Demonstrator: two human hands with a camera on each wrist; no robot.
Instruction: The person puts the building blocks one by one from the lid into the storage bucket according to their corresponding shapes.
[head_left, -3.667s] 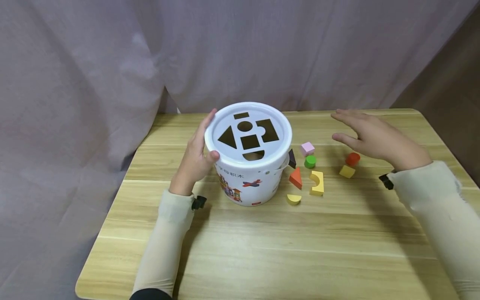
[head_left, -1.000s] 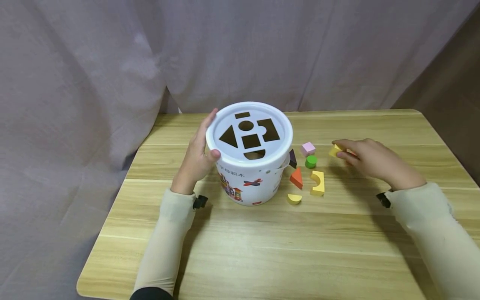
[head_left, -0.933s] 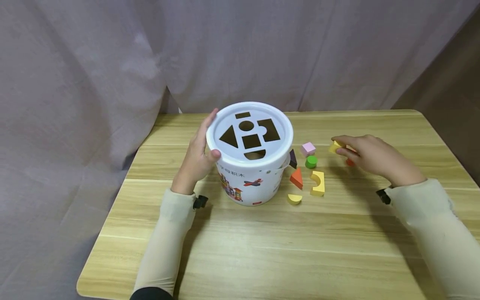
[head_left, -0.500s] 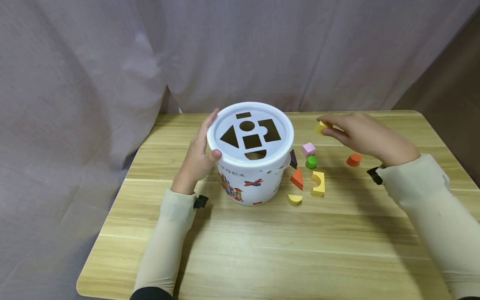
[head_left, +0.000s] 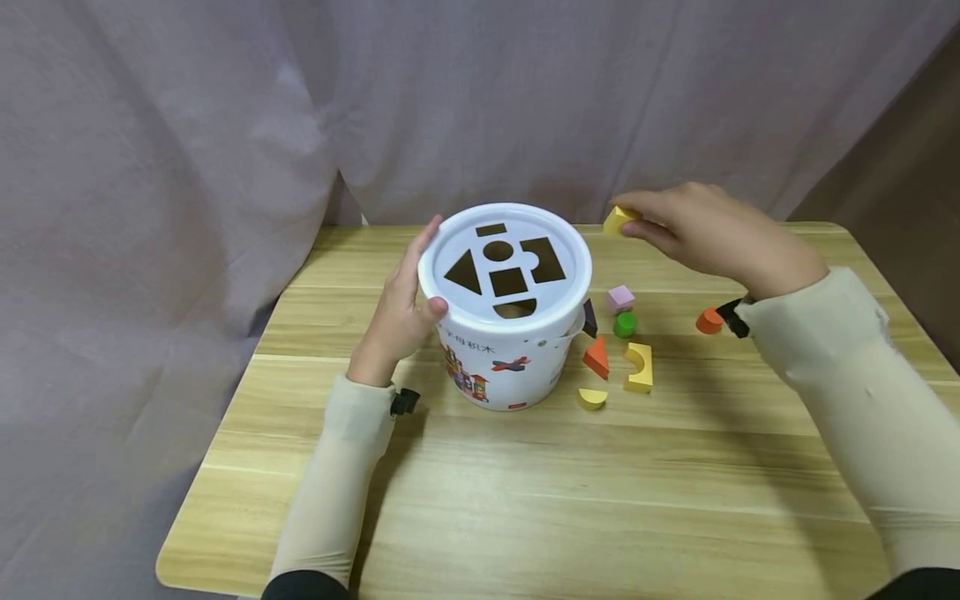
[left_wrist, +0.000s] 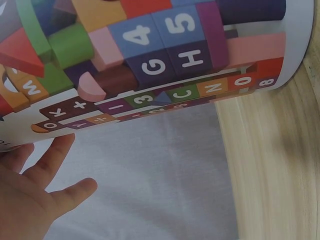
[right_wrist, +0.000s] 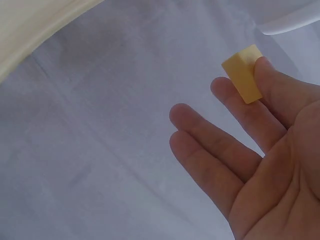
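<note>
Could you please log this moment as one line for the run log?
left hand: holds white bucket by its side | right hand: pinches yellow block, raised beside lid | other blocks: on table

Yellow block (head_left: 618, 220): small, wooden, square-edged, plain faces. Pinched between thumb and fingertips of right hand (head_left: 701, 227), held in air above far table edge, just right of bucket lid rim, apart from it.

White bucket (head_left: 506, 354): round, upright on table, printed with coloured blocks and letters. Lid (head_left: 450, 296) fitted, white, pierced by triangle, circle, square, rectangle, half-round and notched-square holes. Left side gripped by left hand (head_left: 397, 312), thumb on rim.
</note>
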